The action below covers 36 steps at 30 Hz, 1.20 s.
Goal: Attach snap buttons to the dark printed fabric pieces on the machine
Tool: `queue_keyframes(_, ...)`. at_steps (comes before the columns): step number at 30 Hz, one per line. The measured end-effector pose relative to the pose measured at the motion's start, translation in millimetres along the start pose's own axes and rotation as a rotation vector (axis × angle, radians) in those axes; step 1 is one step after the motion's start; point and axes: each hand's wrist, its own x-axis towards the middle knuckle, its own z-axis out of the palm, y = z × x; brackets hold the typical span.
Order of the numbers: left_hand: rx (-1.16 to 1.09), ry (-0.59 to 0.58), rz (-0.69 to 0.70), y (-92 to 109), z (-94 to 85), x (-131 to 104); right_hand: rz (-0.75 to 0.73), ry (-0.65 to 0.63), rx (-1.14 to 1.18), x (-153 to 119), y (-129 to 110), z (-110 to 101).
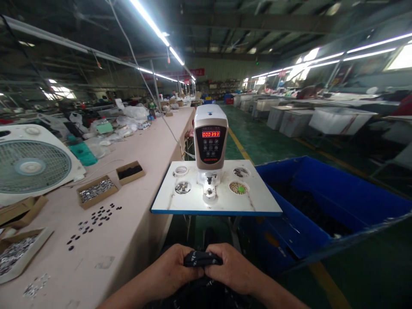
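Both of my hands grip a black cloth (203,259) with small white lettering, low in front of my body. My left hand (174,268) is closed on its left end, and my right hand (230,267) is closed on its right end, the thumbs almost meeting in the middle. More dark fabric hangs below them, and its full shape is hidden. Beyond my hands stands a white snap-fastening machine (210,141) with a red display reading 000393. Its small white work table (222,207) has round cups of metal parts set into the top.
On the left, a long table (135,201) carries loose black discs (96,219), a box of metal parts (98,191), a box of black pieces (129,172) and a fan (35,163). A large blue bin (289,244) with dark contents stands at the right.
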Motion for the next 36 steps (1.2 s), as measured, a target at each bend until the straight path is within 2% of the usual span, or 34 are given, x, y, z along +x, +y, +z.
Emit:
queue_keyframes(4, 0.019, -0.023, 0.021, 8.2, -1.7, 16.6, 0.022, -0.011, -0.005, 0.5, 3.6, -16.6)
queue_keyframes(8, -0.05, -0.048, 0.009, 12.8, -12.6, 36.8, -0.007, -0.072, 0.262, 5.3, 11.2, -29.5)
queue_keyframes(11, -0.131, 0.004, -0.017, 12.9, -22.1, 55.0, 0.007, 0.0, 0.344, 16.4, 14.7, -35.7)
queue_keyframes(15, -0.29, 0.067, -0.087, 14.7, -29.7, 81.5, 0.043, 0.141, 0.242, 37.3, 14.8, -49.1)
queue_keyframes(20, -0.446, 0.109, -0.146, 23.7, -40.2, 116.6, 0.031, 0.174, 0.193, 66.9, 16.3, -77.1)
queue_keyframes(29, -0.211, 0.237, -0.096, 38.9, -85.5, 179.6, 0.011, 0.323, -0.084, 128.1, 22.4, -125.4)
queue_keyframes(36, -0.155, 0.246, -0.11, 41.7, -110.3, 209.9, 0.009, 0.35, -0.15, 157.2, 18.4, -145.7)
